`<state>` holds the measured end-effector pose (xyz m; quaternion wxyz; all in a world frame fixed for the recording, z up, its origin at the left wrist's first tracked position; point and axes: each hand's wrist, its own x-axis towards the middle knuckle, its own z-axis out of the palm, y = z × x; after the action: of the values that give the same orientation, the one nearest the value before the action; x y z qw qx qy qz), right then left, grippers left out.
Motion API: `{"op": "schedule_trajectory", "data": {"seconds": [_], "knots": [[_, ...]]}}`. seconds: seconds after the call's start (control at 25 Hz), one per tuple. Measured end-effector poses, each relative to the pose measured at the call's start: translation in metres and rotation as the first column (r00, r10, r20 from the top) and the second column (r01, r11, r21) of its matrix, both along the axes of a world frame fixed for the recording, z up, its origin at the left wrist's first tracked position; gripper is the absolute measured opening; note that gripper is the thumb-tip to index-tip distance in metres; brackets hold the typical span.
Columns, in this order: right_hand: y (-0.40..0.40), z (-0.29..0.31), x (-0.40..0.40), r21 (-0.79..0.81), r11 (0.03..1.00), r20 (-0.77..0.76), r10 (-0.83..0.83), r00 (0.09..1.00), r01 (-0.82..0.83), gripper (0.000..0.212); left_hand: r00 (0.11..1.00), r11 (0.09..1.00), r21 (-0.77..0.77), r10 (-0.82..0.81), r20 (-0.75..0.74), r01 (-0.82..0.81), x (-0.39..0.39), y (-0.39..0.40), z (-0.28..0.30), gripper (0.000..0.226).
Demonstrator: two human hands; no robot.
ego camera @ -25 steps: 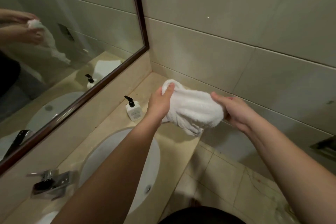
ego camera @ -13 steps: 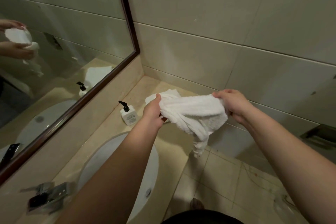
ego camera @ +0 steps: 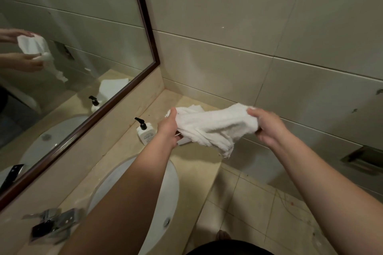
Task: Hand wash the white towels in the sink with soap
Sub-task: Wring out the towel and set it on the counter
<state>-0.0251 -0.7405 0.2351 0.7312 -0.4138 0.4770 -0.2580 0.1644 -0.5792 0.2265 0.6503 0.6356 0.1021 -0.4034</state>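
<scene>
Large pale tiles cover the side wall (ego camera: 269,27), their grout lines running in wide horizontal bands, and a recessed metal holder (ego camera: 364,158) is set into it at the right edge. A dark-framed mirror (ego camera: 62,47) fills the upper left, reflecting the hands, a towel, the soap bottle and the basin. Below it runs a beige stone countertop (ego camera: 194,159) that ends in the corner where the two walls meet; beside it the floor (ego camera: 248,213) is laid in beige tiles with faint marks on them. An oval white sink (ego camera: 165,192) is sunk into the counter, its overflow hole facing the viewer, largely crossed by the left forearm. A chrome faucet (ego camera: 53,223) sits at the basin's mirror side, blurred.

A white towel (ego camera: 213,128) is held in the air above the far end of the counter, away from the sink, bunched and stretched between both hands with one tail hanging down. The left hand (ego camera: 167,128) grips its left end, thumb over the cloth; the right hand (ego camera: 267,128) has its fingers curled around the right end. A second, folded white towel (ego camera: 194,107) lies on the counter in the corner, mostly hidden behind the held one. A white soap pump bottle (ego camera: 145,132) with a black nozzle stands on the counter, just beside the left hand.
</scene>
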Motion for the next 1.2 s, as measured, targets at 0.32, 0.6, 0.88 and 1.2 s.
{"op": "schedule_trajectory", "data": {"seconds": [0.32, 0.6, 0.88, 1.2], "knots": [[-0.008, -0.02, -0.008, 0.162, 0.796, -0.408, 0.593, 0.695, -0.584, 0.031, 0.972, 0.957, -0.171, -0.228, 0.054, 0.234, 0.002, 0.002, 0.006, 0.057], [-0.018, -0.009, -0.002, -0.1, 0.873, -0.352, 0.417, 0.838, -0.477, 0.046, 0.92, 0.975, 0.216, -0.138, 0.366, 0.06, 0.018, 0.023, -0.01, 0.024], [-0.01, 0.007, 0.024, 0.004, 0.966, -0.049, 0.258, 0.965, -0.258, 0.023, 0.981, 0.972, -0.228, 0.02, -0.193, -0.065, 0.021, 0.009, -0.014, 0.039], [0.022, -0.039, 0.066, 0.165, 0.96, 0.04, 0.221, 0.975, -0.224, 0.016, 0.98, 0.973, -0.15, -0.189, -0.064, 0.177, 0.036, 0.025, -0.07, 0.029]]}}
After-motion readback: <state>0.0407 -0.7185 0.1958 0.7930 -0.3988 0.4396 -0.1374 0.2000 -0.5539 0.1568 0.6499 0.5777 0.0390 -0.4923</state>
